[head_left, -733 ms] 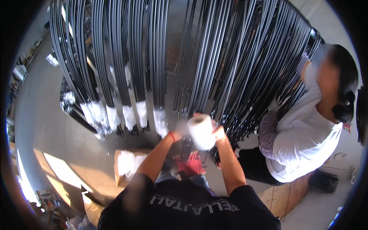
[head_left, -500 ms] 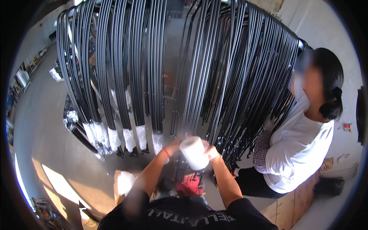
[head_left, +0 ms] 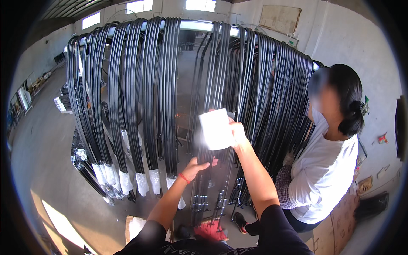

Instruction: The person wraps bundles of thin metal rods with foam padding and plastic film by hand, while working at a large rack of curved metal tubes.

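My right hand (head_left: 239, 135) grips a white roll (head_left: 216, 129), which looks like plastic wrapping film, from its right side. The roll is in front of a bundle of thin black tubes (head_left: 216, 85) hanging from a rail. Lower down, my left hand (head_left: 197, 168) is curled at that bundle, thumb in front and fingertips showing past it; the roll is above this hand. A faint sheen lies around the tubes there, and I cannot tell whether it is film. To the left, other black tube bundles (head_left: 146, 106) hang with white-looking plastic wraps (head_left: 142, 183) at their lower ends.
A metal rail (head_left: 195, 26) carries the tubes. On my right stands a person in a white top (head_left: 327, 178), close to many hanging tubes (head_left: 276, 93). A red object (head_left: 210, 230) and an open carton (head_left: 131, 227) are low near my feet.
The view has tilted upward, showing the rail. My right hand has raised the roll along the tubes. My left hand has come away from beside the roll and is now below it.
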### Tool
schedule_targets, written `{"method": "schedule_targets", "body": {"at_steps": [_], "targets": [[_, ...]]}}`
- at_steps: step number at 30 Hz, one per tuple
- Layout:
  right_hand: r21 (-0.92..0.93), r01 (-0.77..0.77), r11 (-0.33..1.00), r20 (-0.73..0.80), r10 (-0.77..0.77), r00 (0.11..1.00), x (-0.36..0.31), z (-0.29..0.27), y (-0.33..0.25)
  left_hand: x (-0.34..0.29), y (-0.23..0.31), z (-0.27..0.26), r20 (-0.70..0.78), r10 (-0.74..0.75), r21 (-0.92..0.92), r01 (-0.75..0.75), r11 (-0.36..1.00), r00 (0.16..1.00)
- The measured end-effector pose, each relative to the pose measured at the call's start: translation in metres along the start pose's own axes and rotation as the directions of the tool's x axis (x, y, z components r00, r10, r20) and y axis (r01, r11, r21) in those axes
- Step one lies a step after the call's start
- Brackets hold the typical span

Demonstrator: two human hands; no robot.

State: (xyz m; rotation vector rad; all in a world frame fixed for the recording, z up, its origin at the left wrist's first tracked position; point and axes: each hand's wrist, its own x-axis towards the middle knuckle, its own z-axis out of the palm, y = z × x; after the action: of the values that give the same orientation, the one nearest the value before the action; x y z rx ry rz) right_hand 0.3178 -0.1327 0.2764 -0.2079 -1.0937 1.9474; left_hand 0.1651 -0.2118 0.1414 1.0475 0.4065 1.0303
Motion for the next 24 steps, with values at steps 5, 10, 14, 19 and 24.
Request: {"method": "schedule_targets", "body": {"at_steps": [5,10,14,19,24], "targets": [[-0.059,-0.117,0.991,0.025,0.119,0.993,0.023,0.003,0.010,-0.018,0.002,-0.011,-0.056,-0.005,-0.053,0.002,0.999,0.998],[-0.051,-0.040,0.998,-0.093,0.035,0.995,0.027,0.016,0.015,-0.018,0.010,-0.028,0.005,-0.031,-0.014,0.031,0.999,1.000],[-0.079,-0.108,0.991,0.013,0.110,0.994,0.028,0.005,-0.004,-0.015,0.026,-0.027,0.107,-0.222,0.116,0.210,0.971,0.969],[0.028,0.043,0.999,-0.090,-0.040,0.995,-0.015,-0.004,0.021,-0.038,-0.034,-0.045,0.105,-0.298,0.260,0.263,0.929,0.949],[0.033,0.174,0.984,-0.397,-0.147,0.906,-0.119,-0.036,0.075,-0.045,-0.056,-0.045,0.111,-0.286,0.180,0.264,0.948,0.952]]}}
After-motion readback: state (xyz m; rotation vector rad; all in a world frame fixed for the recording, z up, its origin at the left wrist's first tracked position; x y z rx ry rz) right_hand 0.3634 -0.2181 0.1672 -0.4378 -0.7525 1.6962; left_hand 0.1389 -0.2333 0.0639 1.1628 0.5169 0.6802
